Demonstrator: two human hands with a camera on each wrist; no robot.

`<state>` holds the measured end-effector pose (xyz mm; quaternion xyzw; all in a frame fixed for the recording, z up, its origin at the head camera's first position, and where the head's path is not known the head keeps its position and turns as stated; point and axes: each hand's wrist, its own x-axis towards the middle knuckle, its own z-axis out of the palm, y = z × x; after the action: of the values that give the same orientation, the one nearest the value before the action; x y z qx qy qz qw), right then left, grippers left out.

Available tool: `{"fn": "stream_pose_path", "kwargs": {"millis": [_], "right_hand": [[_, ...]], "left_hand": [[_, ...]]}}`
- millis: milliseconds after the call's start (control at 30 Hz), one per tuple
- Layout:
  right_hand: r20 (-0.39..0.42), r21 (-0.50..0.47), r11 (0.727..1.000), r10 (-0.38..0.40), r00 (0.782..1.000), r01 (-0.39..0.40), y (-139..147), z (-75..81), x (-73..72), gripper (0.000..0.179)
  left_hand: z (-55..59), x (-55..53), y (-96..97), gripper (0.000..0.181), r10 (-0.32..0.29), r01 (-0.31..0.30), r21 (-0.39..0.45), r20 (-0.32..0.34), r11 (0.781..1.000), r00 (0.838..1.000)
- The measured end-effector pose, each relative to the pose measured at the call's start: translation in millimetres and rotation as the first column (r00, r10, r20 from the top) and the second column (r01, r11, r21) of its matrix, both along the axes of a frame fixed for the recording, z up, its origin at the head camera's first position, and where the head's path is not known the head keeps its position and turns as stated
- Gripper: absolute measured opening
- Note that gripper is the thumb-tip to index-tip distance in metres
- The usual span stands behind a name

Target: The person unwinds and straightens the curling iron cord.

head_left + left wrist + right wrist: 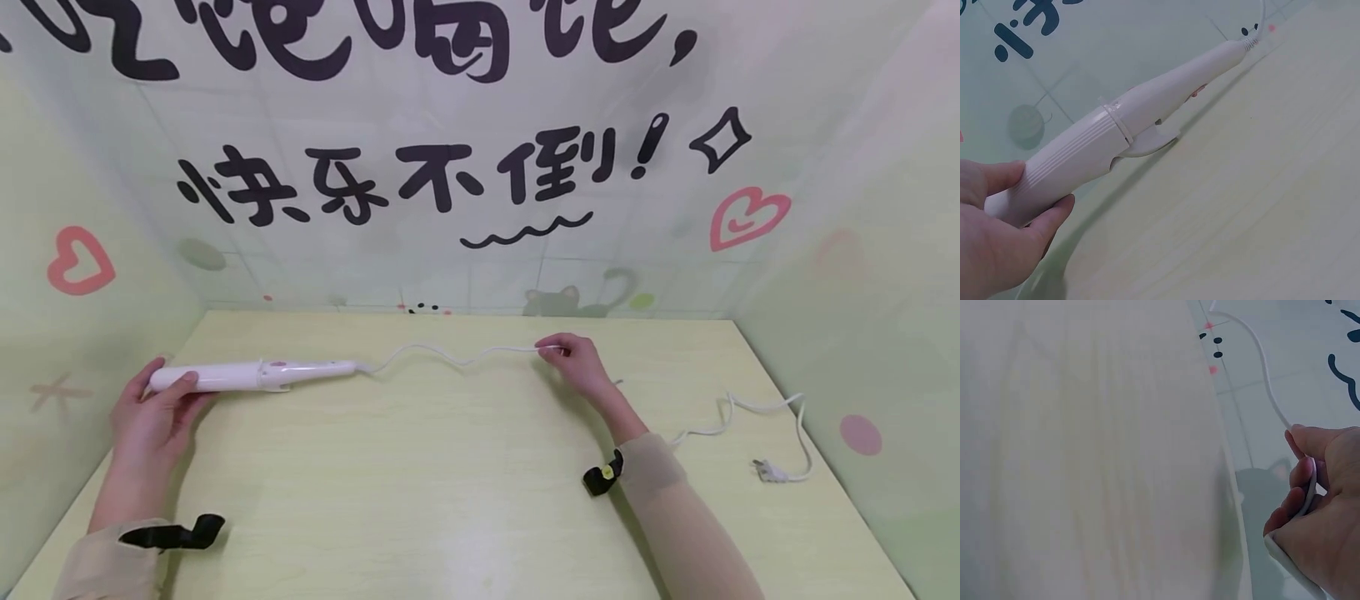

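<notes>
A white curling iron [232, 377], as it appears, is held up at the left of the head view, its narrow handle end pointing right. My left hand [153, 417] grips its thick far end between thumb and fingers; the left wrist view shows ridges along the iron's body [1085, 150] and a small lever near its middle. From the handle a thin white cord [420, 348] runs in loose waves to my right hand [576, 362], which pinches it. In the right wrist view the cord [1263, 362] passes between the thumb and curled fingers and down across the palm.
The cord's far part lies on the right side of the pale wooden table [420, 483], ending in a two-pin plug [768, 472]. Printed walls [420, 258] with dark lettering enclose the table at the back and both sides. Both wrists wear black camera mounts.
</notes>
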<state>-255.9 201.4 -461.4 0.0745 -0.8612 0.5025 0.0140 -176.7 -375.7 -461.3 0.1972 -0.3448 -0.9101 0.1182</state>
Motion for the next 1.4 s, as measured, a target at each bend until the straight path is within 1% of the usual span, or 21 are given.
{"fn": "stream_pose_path", "kwargs": {"millis": [67,200,333,433,633,667,767,833,900,1033,1100,1167,1267,1400], "right_hand": [[0.008,0.012,1.000,-0.005,1.000,0.005,-1.2,-1.8,-3.5,0.017],[0.025,0.030,0.999,-0.026,0.999,0.025,-1.4,-7.0,-9.9,0.018],[0.020,0.057,0.998,-0.005,1.000,0.004,-2.0,-12.2,-13.4,0.017],[0.011,0.082,0.996,0.018,1.000,-0.019,-4.5,-13.2,-13.9,0.016],[-0.008,0.135,0.990,0.049,0.999,-0.048,-12.7,-13.3,-14.1,0.014],[-0.010,0.143,0.988,0.054,0.998,-0.052,-13.8,-14.1,-14.1,0.014],[-0.006,0.160,0.985,0.059,0.998,-0.058,-16.6,-14.4,-12.3,0.015],[0.001,0.169,0.984,0.063,0.998,-0.062,-17.8,-13.2,-10.4,0.016],[0.009,0.177,0.982,0.063,0.998,-0.063,-19.0,-10.9,-8.1,0.016],[0.023,0.186,0.980,0.063,0.998,-0.066,-20.6,-10.1,-6.5,0.016],[0.026,0.196,0.978,0.064,0.998,-0.068,-20.9,-10.5,-6.5,0.016],[0.029,0.205,0.976,0.064,0.998,-0.068,-21.2,-10.6,-6.8,0.016],[0.029,0.250,0.965,0.073,0.997,-0.078,-21.7,-11.2,-7.7,0.016],[0.026,0.313,0.944,0.098,0.995,-0.101,-23.8,-10.5,-7.7,0.017]], "left_hand": [[-0.1,0.6,-1.5,0.079,0.018,-0.018,0.010,0.010,1.000,1.000],[-1.6,1.6,-5.0,0.085,0.035,-0.036,0.024,0.037,0.999,0.999],[-3.6,1.9,-7.7,0.088,0.044,-0.046,0.027,0.063,0.999,0.997],[-4.0,0.8,-7.7,0.090,0.042,-0.042,-0.007,0.090,0.999,0.995],[-0.7,-4.1,-4.6,0.094,0.048,-0.029,-0.121,0.155,0.992,0.987],[0.6,-4.4,-4.0,0.094,0.053,-0.029,-0.138,0.173,0.990,0.984],[4.8,-5.4,-1.5,0.076,0.078,-0.039,-0.180,0.217,0.983,0.973],[6.6,-5.4,-0.7,0.064,0.092,-0.046,-0.192,0.238,0.980,0.967],[7.0,-5.3,-0.7,0.056,0.101,-0.058,-0.182,0.238,0.982,0.966],[4.5,-4.2,-2.8,0.057,0.091,-0.058,-0.154,0.221,0.986,0.971],[4.3,-3.4,-2.8,0.057,0.087,-0.052,-0.159,0.219,0.986,0.972],[4.4,-2.8,-2.4,0.056,0.079,-0.040,-0.178,0.220,0.983,0.972],[5.1,-1.5,-1.2,0.055,0.062,-0.012,-0.218,0.223,0.976,0.973],[6.6,-0.1,2.5,0.056,0.032,0.040,-0.291,0.237,0.956,0.971]]}}
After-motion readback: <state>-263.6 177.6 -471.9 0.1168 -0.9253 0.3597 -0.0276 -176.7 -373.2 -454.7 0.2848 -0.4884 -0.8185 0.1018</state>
